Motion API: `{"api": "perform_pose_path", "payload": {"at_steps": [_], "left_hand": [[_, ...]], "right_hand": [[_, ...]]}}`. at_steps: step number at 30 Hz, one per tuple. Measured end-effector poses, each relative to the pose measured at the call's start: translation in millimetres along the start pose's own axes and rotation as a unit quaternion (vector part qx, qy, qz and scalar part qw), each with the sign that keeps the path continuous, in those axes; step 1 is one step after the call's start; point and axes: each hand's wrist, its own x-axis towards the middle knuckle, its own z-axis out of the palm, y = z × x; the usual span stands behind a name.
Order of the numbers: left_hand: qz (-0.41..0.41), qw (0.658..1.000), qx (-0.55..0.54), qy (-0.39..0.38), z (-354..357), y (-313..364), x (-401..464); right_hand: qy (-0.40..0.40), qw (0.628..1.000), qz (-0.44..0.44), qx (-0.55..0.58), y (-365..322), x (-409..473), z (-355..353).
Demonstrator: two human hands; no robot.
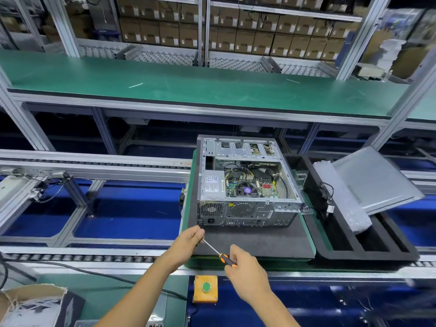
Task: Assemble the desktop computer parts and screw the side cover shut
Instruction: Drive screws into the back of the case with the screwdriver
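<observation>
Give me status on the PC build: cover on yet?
Not yet. Internals look fitted inside the open case. The side cover leans in the black tray to its right. Right hand grips the screwdriver; left hand pinches its tip. Left: fit cover, drive screws.

Bare dark mat [254,241] before open computer case [247,182]
</observation>
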Motion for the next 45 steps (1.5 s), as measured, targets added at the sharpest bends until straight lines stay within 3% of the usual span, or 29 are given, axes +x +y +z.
{"api": "perform_pose_path", "payload": {"at_steps": [9,15,21,26,32,38,45], "left_hand": [[0.058,0.995,0.066,-0.039,2.2,-7.1,4.5],[0.046,0.994,0.074,-0.060,2.8,-8.3,6.7],[-0.003,0.995,-0.100,-0.007,20.9,-7.6,9.9],[-0.042,0.958,-0.276,0.067,45.0,-4.5,14.0],[-0.072,0.908,-0.400,0.106,68.3,14.0,24.0],[-0.102,0.863,-0.481,0.115,81.2,32.8,38.4],[-0.092,0.866,-0.480,0.102,80.8,50.3,63.3]], "right_hand": [[0.013,0.997,-0.019,-0.069,8.0,-2.4,-8.8],[0.013,0.993,-0.046,-0.109,11.1,-3.1,-15.1],[0.010,0.996,-0.021,-0.084,11.3,-3.0,-16.5],[0.008,1.000,0.017,-0.014,14.7,-4.5,-13.8],[0.031,0.991,0.049,0.118,9.7,-0.3,-9.6],[0.066,0.982,0.079,0.157,0.6,13.8,-6.3],[0.113,0.971,0.107,0.184,-6.9,32.6,2.1]]}}
